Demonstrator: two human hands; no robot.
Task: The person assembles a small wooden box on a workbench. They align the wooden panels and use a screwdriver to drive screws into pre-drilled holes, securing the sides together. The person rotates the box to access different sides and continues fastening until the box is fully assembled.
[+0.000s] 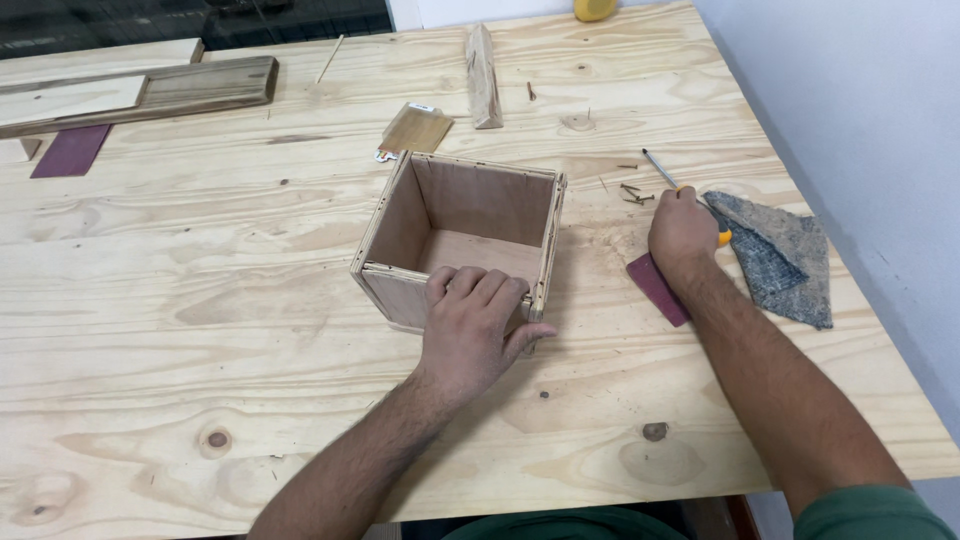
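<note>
While the left hand (470, 325) grips the near wall of the box (460, 235), fingers hooked over the rim into the open top and thumb pressed on the outer face, the right hand (683, 232) lies well apart to the right, closed around a screwdriver (668, 180). Box: open-topped plywood cube, upright at mid-table, turned a little off square, directly ahead of the body; the left hand touches it and is far the nearer of the two. Screwdriver: slim metal shaft with an orange handle, mostly hidden in the fist; long axis runs diagonally from the hand up and to the left, tip pointing away from the body and lying to the right of the box's far corner, so the box sits to the left of the tool across a bare stretch of the table (200, 330). Nails (634, 193): a few small ones, loose, just beside the shaft. Dark red sandpaper strip (655, 285): flat, partly under the right wrist. Grey cloth (780, 255): crumpled, just right of the right hand. Wedge (483, 75): rough wooden piece beyond the box, lengthwise away from the body. Thin ply offcut (417, 128): near the box's far left corner. Planks (140, 90): stacked at far left, a second sandpaper piece (70, 150) beside them. Yellow object (595, 8): at the far edge, cut off by the frame, kind not determinable.
</note>
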